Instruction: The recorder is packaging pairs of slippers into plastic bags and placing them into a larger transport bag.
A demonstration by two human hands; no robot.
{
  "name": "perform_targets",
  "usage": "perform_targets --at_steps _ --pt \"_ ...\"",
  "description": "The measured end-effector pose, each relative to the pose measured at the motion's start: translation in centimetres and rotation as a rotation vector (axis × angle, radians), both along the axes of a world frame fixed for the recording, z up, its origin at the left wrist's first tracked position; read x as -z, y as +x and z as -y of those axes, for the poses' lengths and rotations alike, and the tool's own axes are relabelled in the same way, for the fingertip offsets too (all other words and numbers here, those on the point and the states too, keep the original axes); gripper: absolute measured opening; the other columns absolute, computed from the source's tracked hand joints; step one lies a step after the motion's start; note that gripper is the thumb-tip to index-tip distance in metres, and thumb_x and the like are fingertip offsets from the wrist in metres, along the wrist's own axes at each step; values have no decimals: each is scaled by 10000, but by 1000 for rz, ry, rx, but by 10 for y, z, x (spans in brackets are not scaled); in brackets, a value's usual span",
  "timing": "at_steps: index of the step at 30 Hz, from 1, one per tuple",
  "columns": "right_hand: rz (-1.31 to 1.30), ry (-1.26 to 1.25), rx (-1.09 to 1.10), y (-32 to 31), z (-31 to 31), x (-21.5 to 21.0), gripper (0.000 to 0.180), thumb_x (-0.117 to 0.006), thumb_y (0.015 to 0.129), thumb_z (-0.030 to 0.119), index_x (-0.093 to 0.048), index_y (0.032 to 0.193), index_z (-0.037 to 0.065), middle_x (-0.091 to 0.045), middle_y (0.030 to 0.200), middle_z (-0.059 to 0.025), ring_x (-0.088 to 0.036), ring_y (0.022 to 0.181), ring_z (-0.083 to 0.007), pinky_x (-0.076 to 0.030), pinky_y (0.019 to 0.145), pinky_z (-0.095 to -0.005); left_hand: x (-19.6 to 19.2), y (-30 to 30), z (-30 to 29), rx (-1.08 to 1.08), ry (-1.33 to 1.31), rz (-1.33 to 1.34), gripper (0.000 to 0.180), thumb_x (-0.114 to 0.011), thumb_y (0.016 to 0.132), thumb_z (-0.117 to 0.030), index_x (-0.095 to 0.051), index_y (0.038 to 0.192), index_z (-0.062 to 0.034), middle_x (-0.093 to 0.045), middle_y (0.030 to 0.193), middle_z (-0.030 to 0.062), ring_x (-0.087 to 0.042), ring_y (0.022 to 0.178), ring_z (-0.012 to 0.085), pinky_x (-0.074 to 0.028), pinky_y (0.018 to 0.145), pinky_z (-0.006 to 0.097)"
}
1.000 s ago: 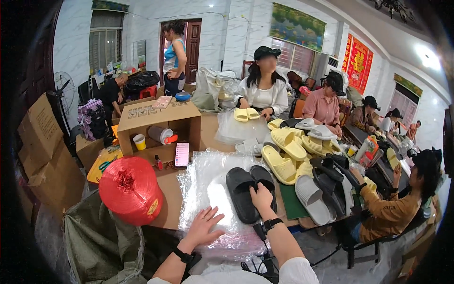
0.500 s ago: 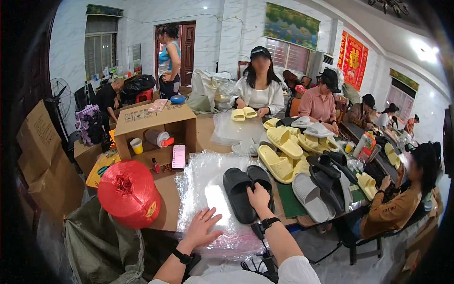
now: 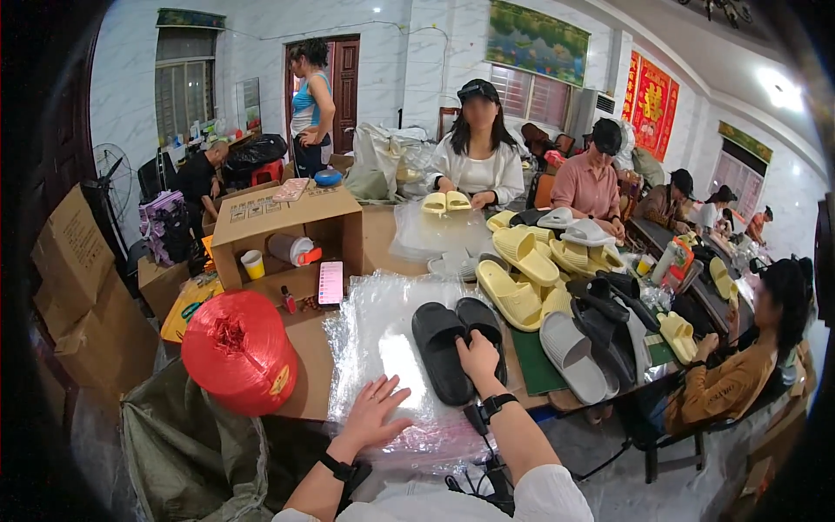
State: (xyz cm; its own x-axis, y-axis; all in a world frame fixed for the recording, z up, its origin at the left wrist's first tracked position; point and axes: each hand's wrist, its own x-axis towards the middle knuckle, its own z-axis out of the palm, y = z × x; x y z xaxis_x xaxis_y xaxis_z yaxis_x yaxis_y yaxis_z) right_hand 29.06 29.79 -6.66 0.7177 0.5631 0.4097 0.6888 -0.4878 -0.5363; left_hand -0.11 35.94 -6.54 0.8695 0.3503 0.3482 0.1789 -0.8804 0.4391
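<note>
A red twine roll (image 3: 239, 352), an open carton (image 3: 287, 213) and a phone (image 3: 330, 284) crowd the table's left. The left hand (image 3: 376, 413) lies flat, fingers spread, gripping nothing, on clear plastic bags (image 3: 365, 317). The black slippers (image 3: 440, 352) lie there too, the right hand (image 3: 478, 357) closed over their inner edges. A slipper heap (image 3: 511, 296) blocks the right side.

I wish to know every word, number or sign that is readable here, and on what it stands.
Wording is located here, not copied out:
Red wall banner: large gold sign, clear.
Open cardboard box, top: dark print, too small.
Phone screen: too small.
Yellow label on red roll: too small.
Co-worker's brown top: dark letters, blurred.
Stacked cartons, left: faint.
</note>
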Motion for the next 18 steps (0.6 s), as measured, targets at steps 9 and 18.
perform_targets --at_steps 9,18 --pt "-15 -7 -10 -2 2 2 376 -624 878 396 -582 911 25 -669 881 -204 -650 837 -411 -513 724 -512 2 -2 0 -7 -12 -5 613 -645 858 -486 -545 1375 -173 -396 1518 142 -311 1419 376 -199 1171 508" --pt "-25 4 13 6 4 -3 361 -629 872 387 -574 876 30 -663 857 -217 -640 807 -428 -505 707 -518 -1 9 -4 25 15 6 620 -656 847 -491 -553 1363 -162 -408 1507 151 -318 1414 378 -210 1167 507"
